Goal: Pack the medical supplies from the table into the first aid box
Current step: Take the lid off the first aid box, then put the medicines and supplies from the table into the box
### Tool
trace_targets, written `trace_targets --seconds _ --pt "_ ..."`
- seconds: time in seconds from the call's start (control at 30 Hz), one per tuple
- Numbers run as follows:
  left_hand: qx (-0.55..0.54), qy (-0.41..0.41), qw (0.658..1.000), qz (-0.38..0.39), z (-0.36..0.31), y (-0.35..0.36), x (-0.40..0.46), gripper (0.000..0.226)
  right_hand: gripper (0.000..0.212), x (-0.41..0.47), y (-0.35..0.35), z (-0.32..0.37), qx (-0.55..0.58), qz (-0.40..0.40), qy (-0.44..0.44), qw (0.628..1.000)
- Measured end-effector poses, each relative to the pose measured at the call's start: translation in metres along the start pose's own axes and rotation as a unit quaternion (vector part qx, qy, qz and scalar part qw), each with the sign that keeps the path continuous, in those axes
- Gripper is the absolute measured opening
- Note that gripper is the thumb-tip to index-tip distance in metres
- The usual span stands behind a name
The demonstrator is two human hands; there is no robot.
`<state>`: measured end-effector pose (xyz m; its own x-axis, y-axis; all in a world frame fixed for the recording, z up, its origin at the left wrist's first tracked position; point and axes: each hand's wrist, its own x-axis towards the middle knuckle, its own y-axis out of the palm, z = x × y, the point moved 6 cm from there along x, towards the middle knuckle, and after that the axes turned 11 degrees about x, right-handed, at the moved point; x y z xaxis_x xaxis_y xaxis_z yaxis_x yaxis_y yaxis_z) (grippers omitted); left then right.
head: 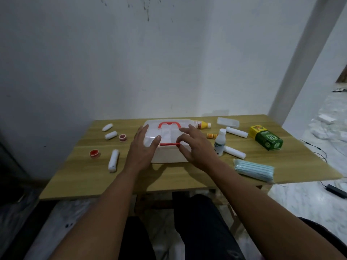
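The first aid box [169, 155], white with a clear lid and a red handle [169, 124], stands closed at the middle of the wooden table [84, 177]. My left hand [141, 149] lies spread on the lid's left front corner. My right hand [195, 147] hovers with fingers apart at the red front latch [169, 144], fingertips touching it. Around the box lie white gauze rolls [113, 160] [235, 152], red tape rolls [95, 153] [122, 136], a white bottle [220, 141], a yellow bottle [201, 125], a pack of blue masks [253, 168] and a green carton [267, 140].
A clear plastic tray [227, 122] sits at the back right of the table. A small orange vial [212, 136] lies beside the white bottle. The white wall stands right behind the table. Cables and a black adapter [337, 190] lie on the floor to the right.
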<state>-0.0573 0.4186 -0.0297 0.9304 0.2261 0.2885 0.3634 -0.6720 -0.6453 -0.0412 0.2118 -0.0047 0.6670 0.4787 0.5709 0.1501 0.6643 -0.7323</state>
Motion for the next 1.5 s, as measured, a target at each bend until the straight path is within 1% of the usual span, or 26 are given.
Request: trace_targets --seconds 0.1,0.2,0.3,0.37,0.43,0.5,0.53,0.57,0.6,0.63,0.67,0.73,0.83,0.93,1.03,1.13,1.17,1.23,1.3,1.37,1.4,1.47,1.5 --pt "0.003 0.004 1.0 0.027 -0.003 -0.004 -0.006 0.091 0.018 -0.005 -0.003 0.0 0.037 -0.032 0.003 0.999" --pt "-0.023 0.004 1.0 0.019 -0.005 -0.013 -0.012 0.109 0.014 -0.002 -0.01 0.005 0.062 -0.065 -0.011 0.996" --pt "-0.048 -0.01 0.999 0.013 -0.001 -0.017 -0.016 0.122 0.015 0.011 -0.025 0.013 0.094 -0.119 -0.02 0.988" --pt "-0.047 -0.016 0.998 0.027 0.005 -0.017 -0.016 0.13 0.019 0.03 -0.036 0.015 0.107 -0.135 -0.003 0.985" --pt "-0.045 -0.018 0.998 0.049 0.007 -0.013 -0.015 0.133 0.018 0.058 -0.046 0.01 0.116 -0.134 0.031 0.984" --pt "-0.051 -0.01 0.996 0.072 0.004 -0.008 -0.016 0.125 0.019 0.09 -0.054 -0.002 0.125 -0.148 0.067 0.979" --pt "-0.054 -0.001 0.996 0.077 0.003 -0.006 -0.016 0.116 0.024 0.106 -0.057 -0.011 0.123 -0.16 0.094 0.975" --pt "-0.052 0.005 0.996 0.077 0.003 -0.003 -0.016 0.103 0.033 0.119 -0.058 -0.021 0.118 -0.172 0.132 0.969" --pt "-0.05 0.01 0.996 0.07 0.004 -0.002 -0.015 0.095 0.046 0.129 -0.058 -0.033 0.114 -0.181 0.176 0.961" --pt "-0.052 0.008 0.997 0.061 0.006 0.0 -0.014 0.094 0.061 0.136 -0.056 -0.045 0.12 -0.183 0.222 0.95" --pt "-0.054 -0.002 0.997 0.053 0.009 0.001 -0.013 0.1 0.074 0.142 -0.051 -0.056 0.136 -0.173 0.261 0.94" --pt "-0.042 -0.025 0.998 0.038 0.016 0.005 -0.012 0.112 0.091 0.148 -0.034 -0.071 0.173 -0.136 0.304 0.927" --pt "-0.031 -0.031 0.999 0.018 0.019 0.009 -0.012 0.113 0.106 0.147 -0.006 -0.09 0.208 -0.081 0.34 0.913" --pt "-0.02 -0.033 0.999 0.006 0.017 0.009 -0.012 0.113 0.111 0.136 0.01 -0.103 0.224 -0.051 0.375 0.898" --pt "-0.01 -0.041 0.999 -0.003 0.016 0.007 -0.013 0.114 0.114 0.123 0.014 -0.11 0.238 -0.011 0.392 0.889" --pt "-0.009 -0.045 0.999 -0.009 0.015 0.006 -0.015 0.113 0.112 0.112 0.006 -0.118 0.239 0.017 0.401 0.884" --pt "-0.01 -0.044 0.999 -0.01 0.015 0.006 -0.014 0.112 0.108 0.109 -0.003 -0.12 0.235 0.018 0.401 0.885" --pt "-0.007 -0.043 0.999 -0.012 0.015 0.007 -0.013 0.112 0.088 0.103 -0.029 -0.129 0.223 -0.007 0.393 0.892" --pt "-0.001 -0.046 0.999 -0.018 0.015 0.01 -0.011 0.112 0.06 0.093 -0.06 -0.141 0.189 -0.047 0.385 0.902" --pt "-0.002 -0.046 0.999 -0.022 0.013 0.013 -0.009 0.112 0.038 0.076 -0.094 -0.162 0.092 -0.074 0.386 0.915" --pt "-0.003 -0.044 0.999 -0.025 0.011 0.015 -0.009 0.111 0.032 0.065 -0.109 -0.173 0.039 -0.08 0.392 0.916" --pt "-0.003 -0.044 0.998 -0.034 0.01 0.017 -0.007 0.107 0.027 0.037 -0.13 -0.197 -0.052 -0.075 0.428 0.899" --pt "-0.004 -0.045 0.998 -0.037 0.011 0.018 -0.007 0.105 0.023 0.021 -0.138 -0.208 -0.088 -0.059 0.452 0.886"
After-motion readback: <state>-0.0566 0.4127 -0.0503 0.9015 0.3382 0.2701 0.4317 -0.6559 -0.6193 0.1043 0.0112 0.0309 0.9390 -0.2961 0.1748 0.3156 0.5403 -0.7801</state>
